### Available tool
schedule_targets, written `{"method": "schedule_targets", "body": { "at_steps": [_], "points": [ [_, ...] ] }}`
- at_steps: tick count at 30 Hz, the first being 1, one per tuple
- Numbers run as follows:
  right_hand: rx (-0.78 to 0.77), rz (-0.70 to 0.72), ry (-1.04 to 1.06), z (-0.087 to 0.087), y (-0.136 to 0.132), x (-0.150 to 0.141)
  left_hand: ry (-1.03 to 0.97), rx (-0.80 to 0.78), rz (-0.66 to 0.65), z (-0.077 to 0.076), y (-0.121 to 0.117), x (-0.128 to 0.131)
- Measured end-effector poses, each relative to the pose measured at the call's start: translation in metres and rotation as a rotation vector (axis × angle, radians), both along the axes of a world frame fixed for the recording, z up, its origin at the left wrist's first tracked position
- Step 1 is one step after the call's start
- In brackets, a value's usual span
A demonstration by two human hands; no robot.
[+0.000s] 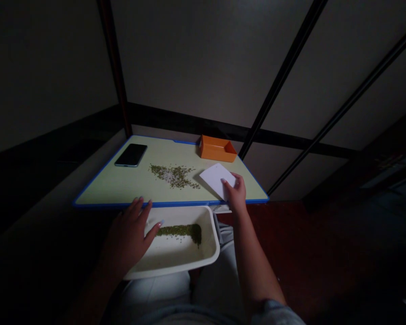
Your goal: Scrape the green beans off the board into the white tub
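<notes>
My right hand (236,192) grips a white card (216,179) by its right side, thumb on top, over the right part of the table. To the card's left, a loose patch of small green beans or seeds (179,176) lies spread on the pale tabletop (108,187). My left hand (131,232) is open, fingers spread, over the left end of a white basin (176,262). The basin rests at the table's front edge, above my lap. More green beans or seeds (186,231) form a band along its far side. My left hand hides the basin's left end.
An orange open box (218,149) stands at the table's back right. A dark-screened phone (131,155) lies at the back left. Blue edging (176,204) runs round the table. Behind rises a panelled wall (203,58) with dark strips.
</notes>
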State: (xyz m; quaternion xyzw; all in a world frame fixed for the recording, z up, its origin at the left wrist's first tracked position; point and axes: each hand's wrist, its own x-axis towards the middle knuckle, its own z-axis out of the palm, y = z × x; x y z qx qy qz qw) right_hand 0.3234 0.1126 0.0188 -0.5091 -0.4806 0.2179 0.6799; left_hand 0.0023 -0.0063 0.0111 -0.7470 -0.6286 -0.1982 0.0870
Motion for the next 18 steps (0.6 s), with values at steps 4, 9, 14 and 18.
{"method": "schedule_targets", "body": {
  "at_steps": [4,9,14,18],
  "points": [
    [-0.096,-0.033,-0.061,0.002,0.001,0.017,-0.025,0.019,-0.017,-0.002,0.000,0.000],
    [-0.126,0.049,-0.088,0.001,0.000,0.020,-0.025,0.022,-0.020,0.000,0.000,0.000],
    [-0.115,0.043,-0.119,0.000,-0.002,0.015,-0.001,0.002,-0.009,0.001,0.000,0.000],
    [-0.131,0.017,-0.156,0.000,0.001,0.009,0.010,0.001,-0.006,0.001,0.001,-0.001]
  ]
}}
